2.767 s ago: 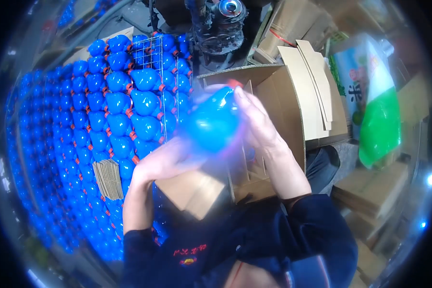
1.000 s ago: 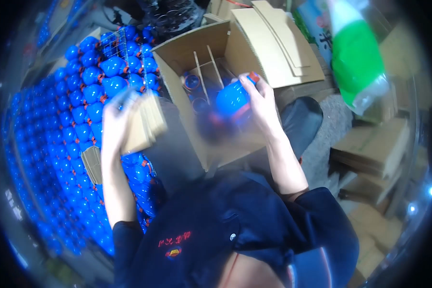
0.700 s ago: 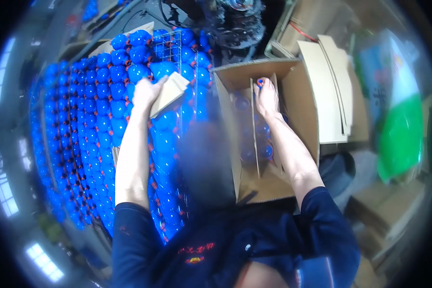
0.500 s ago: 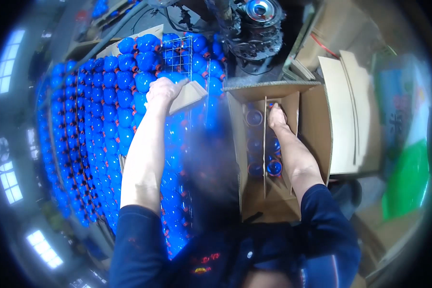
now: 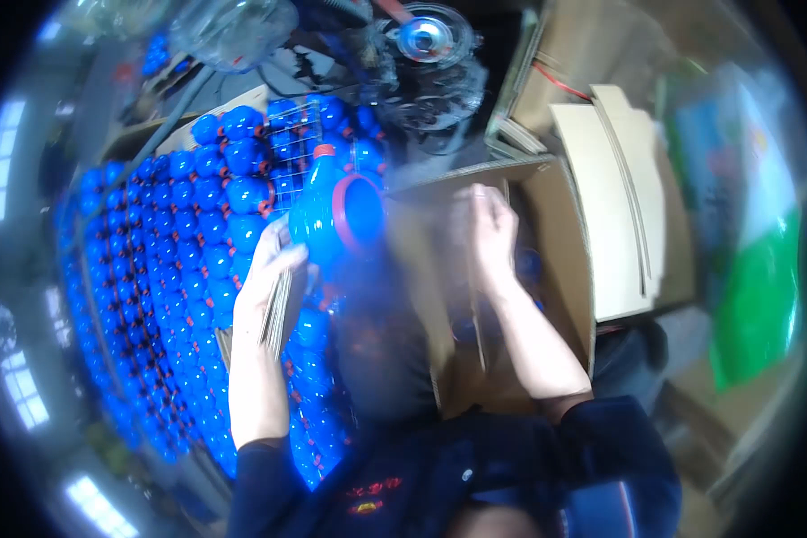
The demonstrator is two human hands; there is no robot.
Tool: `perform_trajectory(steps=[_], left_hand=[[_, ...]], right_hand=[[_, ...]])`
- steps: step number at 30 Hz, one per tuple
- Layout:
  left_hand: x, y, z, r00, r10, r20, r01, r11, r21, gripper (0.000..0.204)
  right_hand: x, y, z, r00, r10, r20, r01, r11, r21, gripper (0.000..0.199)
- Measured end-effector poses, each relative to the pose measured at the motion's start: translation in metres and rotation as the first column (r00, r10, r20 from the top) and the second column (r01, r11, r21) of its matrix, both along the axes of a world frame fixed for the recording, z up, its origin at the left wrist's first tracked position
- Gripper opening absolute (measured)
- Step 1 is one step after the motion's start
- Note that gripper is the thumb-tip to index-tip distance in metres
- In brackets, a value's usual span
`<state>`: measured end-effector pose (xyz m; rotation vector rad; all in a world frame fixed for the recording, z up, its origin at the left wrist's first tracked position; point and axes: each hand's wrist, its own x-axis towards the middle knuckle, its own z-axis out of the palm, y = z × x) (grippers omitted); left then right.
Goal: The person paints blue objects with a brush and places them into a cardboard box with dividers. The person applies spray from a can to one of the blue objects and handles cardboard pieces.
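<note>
My left hand [image 5: 276, 260] is closed around a blue rounded plastic piece [image 5: 318, 211] with a red neck on top and a pinkish-red rim around its wide end. Several flat cardboard pieces [image 5: 279, 309] lie against the same palm and wrist. My right hand [image 5: 491, 235], blurred, is above an open cardboard box [image 5: 560, 224] with its fingers curled in. A thin cardboard divider [image 5: 476, 323] stands beside that hand; whether the fingers touch it is unclear. Inside the box, round blue items [image 5: 529, 263] are partly hidden by my right forearm.
A large stack of blue pieces [image 5: 184, 242] with red necks fills the left side, with a wire rack [image 5: 298, 161] at its far end. Flat cardboard sheets [image 5: 601, 215] lean right of the box. Dark machinery [image 5: 430, 90] stands behind. A green and white bag [image 5: 758, 305] is at far right.
My left hand has drawn nearer, and a blue piece is now in it beside the cardboard. My right hand has risen from inside the box and moved left. The view has shifted slightly.
</note>
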<state>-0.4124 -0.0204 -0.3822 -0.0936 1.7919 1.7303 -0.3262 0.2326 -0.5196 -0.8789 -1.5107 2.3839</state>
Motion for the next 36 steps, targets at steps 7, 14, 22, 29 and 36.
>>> perform_trajectory(steps=[7,14,22,29,36], left_hand=[[0.041,-0.007,0.017,0.909,-0.176,-0.378,0.082,0.964,-0.251,0.05],[0.12,0.035,0.043,0.575,-0.718,-0.392,0.303,0.632,-0.713,0.022],[0.194,0.163,-0.035,0.024,-0.999,-0.041,0.546,0.047,-0.837,0.029],[0.173,0.199,-0.143,-0.255,-0.955,0.149,0.4,-0.245,-0.883,0.028],[0.142,0.26,-0.224,-0.17,-0.959,0.227,0.491,-0.282,-0.824,0.029]], right_hand=[[0.077,0.009,0.068,0.981,0.053,-0.186,-0.191,0.416,-0.889,0.057],[0.152,0.032,0.081,0.99,0.0,-0.144,-0.085,0.809,-0.581,0.063],[0.197,0.04,0.172,0.774,-0.063,-0.631,-0.449,0.647,-0.616,0.08],[0.275,0.091,0.135,0.94,-0.002,-0.341,-0.071,0.977,-0.202,0.048],[0.222,0.098,0.151,0.945,0.009,-0.327,0.098,0.945,0.311,0.044]])
